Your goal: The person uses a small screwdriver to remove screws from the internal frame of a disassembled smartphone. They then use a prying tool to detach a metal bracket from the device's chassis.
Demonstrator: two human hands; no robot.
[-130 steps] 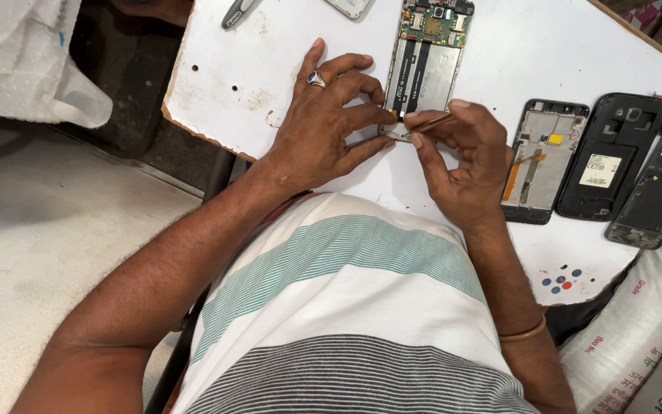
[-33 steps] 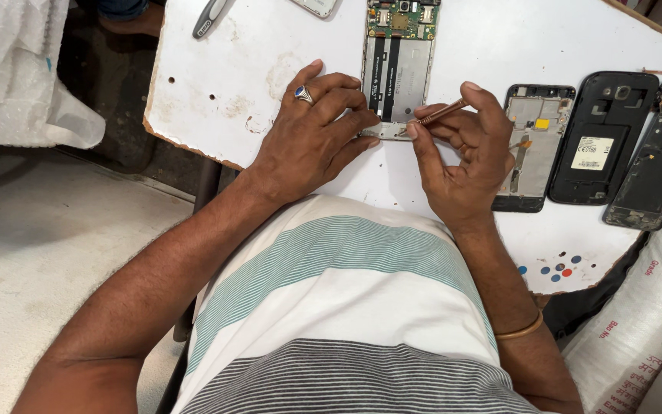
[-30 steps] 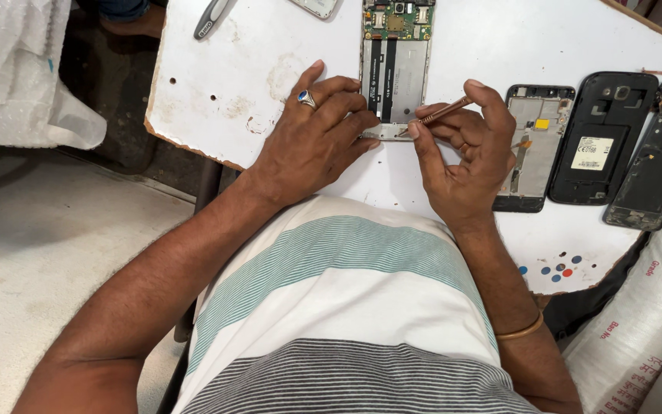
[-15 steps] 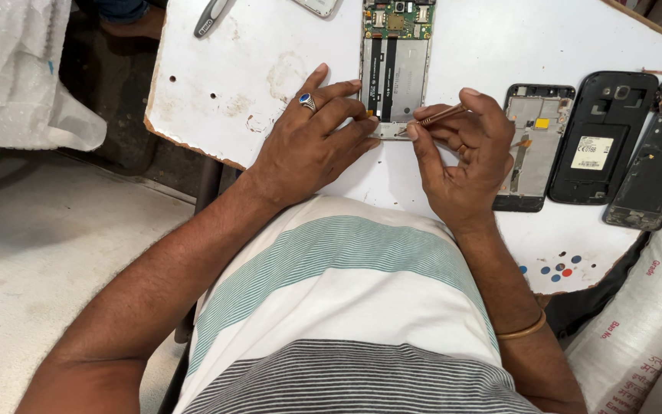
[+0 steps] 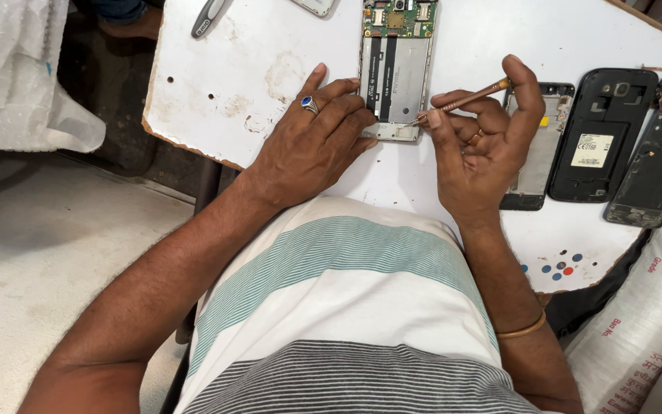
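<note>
An opened phone [image 5: 394, 65] with its circuit board and silver battery plate showing lies on the white table [image 5: 254, 69]. My left hand [image 5: 308, 149], with a blue-stone ring, presses flat on the phone's lower left corner. My right hand [image 5: 480, 146] pinches a thin copper-coloured tool [image 5: 465, 100], whose tip touches the phone's lower right edge.
Three more dismantled phone shells lie to the right: a frame [image 5: 536, 153] partly behind my right hand, a black back cover [image 5: 599, 134] and a dark frame [image 5: 657, 165]. A grey-handled tool [image 5: 207, 17] lies at the table's far left. White sacks [image 5: 645, 330] stand at the right.
Both hands stay at the phone's lower end. The right hand has lifted slightly and tilted the tool, its tip still at the lower right edge. The camera view shifted a little.
</note>
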